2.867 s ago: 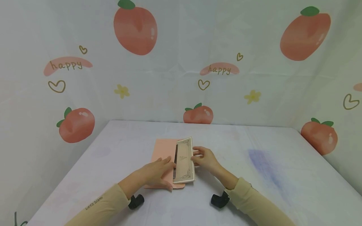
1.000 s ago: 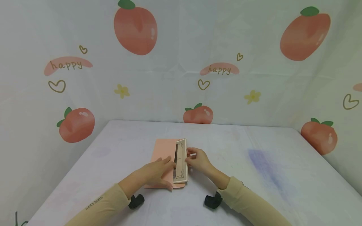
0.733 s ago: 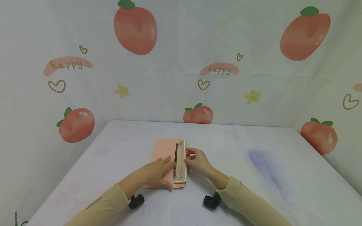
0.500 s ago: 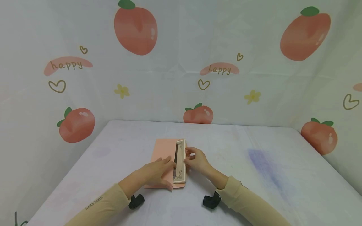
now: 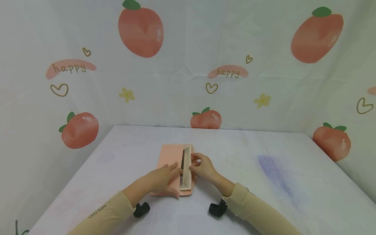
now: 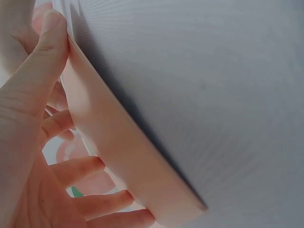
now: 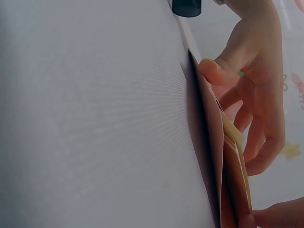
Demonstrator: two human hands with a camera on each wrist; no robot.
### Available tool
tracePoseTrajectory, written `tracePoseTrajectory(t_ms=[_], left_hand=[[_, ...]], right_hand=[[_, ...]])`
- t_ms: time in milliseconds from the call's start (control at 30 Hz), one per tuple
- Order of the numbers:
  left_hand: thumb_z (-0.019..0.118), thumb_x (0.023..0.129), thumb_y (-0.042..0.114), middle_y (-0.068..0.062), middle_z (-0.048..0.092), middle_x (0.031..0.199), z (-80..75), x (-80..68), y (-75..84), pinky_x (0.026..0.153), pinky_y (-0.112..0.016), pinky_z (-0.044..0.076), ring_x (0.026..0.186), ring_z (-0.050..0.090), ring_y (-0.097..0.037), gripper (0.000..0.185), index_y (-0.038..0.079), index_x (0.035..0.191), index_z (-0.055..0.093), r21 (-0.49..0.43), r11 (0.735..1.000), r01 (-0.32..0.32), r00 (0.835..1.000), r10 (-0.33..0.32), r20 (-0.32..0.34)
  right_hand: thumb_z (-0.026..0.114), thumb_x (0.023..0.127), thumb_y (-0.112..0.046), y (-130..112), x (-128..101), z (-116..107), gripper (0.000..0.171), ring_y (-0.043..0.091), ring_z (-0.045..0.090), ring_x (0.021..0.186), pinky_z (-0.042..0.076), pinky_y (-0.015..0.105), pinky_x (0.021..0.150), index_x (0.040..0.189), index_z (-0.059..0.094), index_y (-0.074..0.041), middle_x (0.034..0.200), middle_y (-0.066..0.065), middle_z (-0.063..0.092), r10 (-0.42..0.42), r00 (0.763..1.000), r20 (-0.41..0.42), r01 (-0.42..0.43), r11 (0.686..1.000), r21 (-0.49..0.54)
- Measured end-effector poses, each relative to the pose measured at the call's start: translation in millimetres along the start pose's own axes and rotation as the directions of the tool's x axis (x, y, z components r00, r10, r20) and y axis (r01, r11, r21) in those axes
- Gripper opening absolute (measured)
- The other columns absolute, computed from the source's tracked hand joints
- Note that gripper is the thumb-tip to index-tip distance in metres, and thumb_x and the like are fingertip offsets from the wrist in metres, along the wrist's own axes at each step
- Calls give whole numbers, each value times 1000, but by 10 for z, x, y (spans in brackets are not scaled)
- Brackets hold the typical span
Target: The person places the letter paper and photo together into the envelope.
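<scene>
In the head view, just below the frame's centre, your left hand (image 5: 163, 179) lies flat with straight fingers on the pink envelope (image 5: 169, 156), while your right hand (image 5: 201, 165) pinches the cream card (image 5: 186, 168) by its outer long edge, most of it already in the pocket. The left wrist view shows that envelope (image 6: 118, 156) at left as thin, light, bendable paper, so press broadly. At right in the right wrist view, the card (image 7: 236, 178) looks stiffer; hold its edge.

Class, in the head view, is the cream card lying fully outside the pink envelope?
No: the cream card sits partly tucked into the pink envelope.
</scene>
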State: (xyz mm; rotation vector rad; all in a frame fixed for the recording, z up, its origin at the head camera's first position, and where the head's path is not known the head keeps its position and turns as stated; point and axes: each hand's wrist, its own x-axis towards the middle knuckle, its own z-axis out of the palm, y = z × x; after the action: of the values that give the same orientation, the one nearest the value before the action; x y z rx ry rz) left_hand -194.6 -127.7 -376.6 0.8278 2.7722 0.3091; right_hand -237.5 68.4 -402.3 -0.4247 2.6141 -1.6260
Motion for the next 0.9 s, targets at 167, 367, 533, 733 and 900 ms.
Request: tracePoseTrajectory(t_ms=[167, 367, 533, 733, 900], left_hand=[[69, 70, 60, -19, 31, 150, 3, 0, 0, 96, -61, 42, 128, 35, -55, 77, 22, 131, 43, 0, 1000, 2, 1000, -2, 0], [69, 69, 60, -19, 31, 150, 5, 2, -3, 97, -61, 41, 128, 35, -55, 77, 22, 131, 43, -2, 1000, 0, 1000, 0, -2], [69, 70, 59, -19, 31, 150, 3, 1, -4, 97, -61, 41, 128, 35, -55, 75, 23, 130, 43, -3, 1000, -4, 1000, 4, -4], [69, 69, 60, -19, 31, 150, 1, -4, -2, 98, -61, 41, 129, 35, -55, 76, 23, 130, 43, -7, 1000, 0, 1000, 0, -1], [69, 69, 60, -19, 31, 151, 0, -4, -1, 97, -61, 41, 129, 35, -55, 76, 23, 131, 42, -4, 1000, 3, 1000, -3, 0]], right_hand=[[68, 73, 8, 15, 12, 21, 50, 23, 66, 81, 55, 23, 64, 121, 53, 9, 107, 23, 62, -1, 1000, 11, 1, 1000, 10], [67, 73, 9, 0, 12, 39, 50, 21, 65, 82, 53, 22, 63, 121, 52, 10, 108, 23, 61, -3, 1000, 24, 2, 1000, 15], [66, 74, 10, 0, 22, 61, 49, 20, 65, 82, 51, 19, 60, 121, 52, 11, 108, 23, 61, -6, 999, 34, 6, 1000, 10], [66, 74, 9, -6, 25, 75, 49, 20, 65, 82, 51, 18, 60, 121, 52, 10, 108, 22, 61, 0, 999, 39, 0, 1000, 3], [65, 74, 10, -18, 15, 78, 50, 22, 65, 83, 52, 20, 61, 121, 52, 11, 107, 22, 61, -8, 999, 43, 8, 1000, -3]])
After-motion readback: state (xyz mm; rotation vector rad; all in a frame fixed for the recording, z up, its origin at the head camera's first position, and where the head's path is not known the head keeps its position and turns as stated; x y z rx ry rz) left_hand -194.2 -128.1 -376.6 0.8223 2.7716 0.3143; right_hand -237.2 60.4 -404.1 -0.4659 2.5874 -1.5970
